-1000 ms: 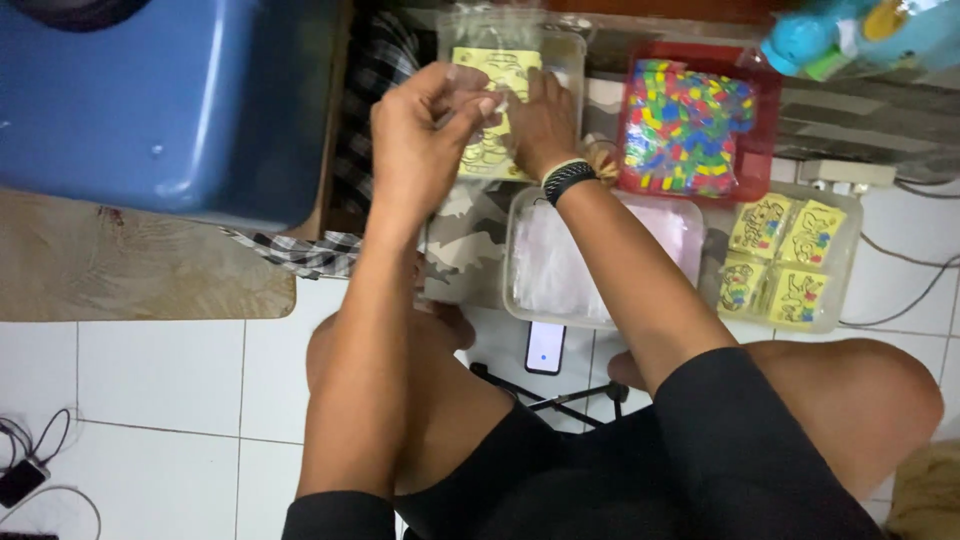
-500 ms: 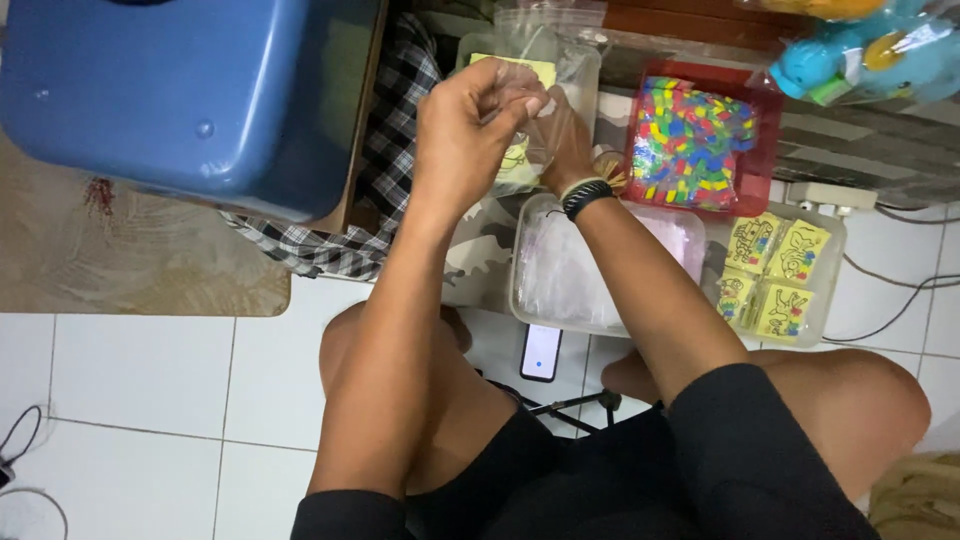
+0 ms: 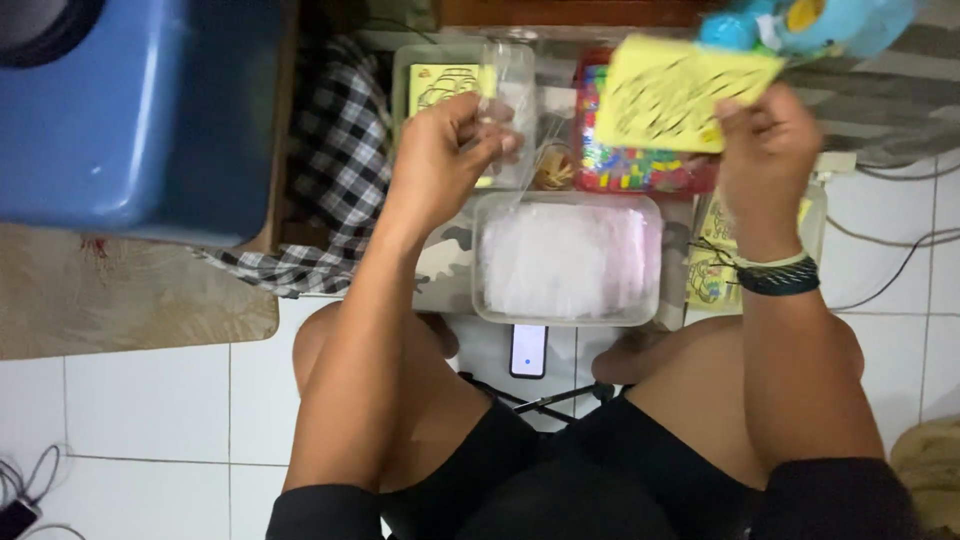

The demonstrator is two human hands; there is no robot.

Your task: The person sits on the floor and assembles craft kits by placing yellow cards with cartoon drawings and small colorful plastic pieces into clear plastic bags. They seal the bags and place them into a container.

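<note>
Yellow card (image 3: 680, 90) pinched at its edge by right hand (image 3: 765, 150) (left hand (image 3: 440, 160) pinches clear bag (image 3: 510, 90)).

Floor: glossy white square tiles (image 3: 150, 420) with thin dark grout lines, under my knees and out past both my hands.

Large blue moulded-plastic tub (image 3: 130, 110), well to the left of my left hand, on a low brown wooden edge (image 3: 272, 180).

Black-and-white checked cloth (image 3: 325, 170), between that tub and my left hand, hanging onto the tiles.

Beige mat with a faint leaf pattern (image 3: 120, 300), below the tub, left of my left forearm.

Dark cables (image 3: 890, 250) on the tiles, right of my right wrist; more cable at the lower left corner.

Light: even, soft, indoor.
</note>
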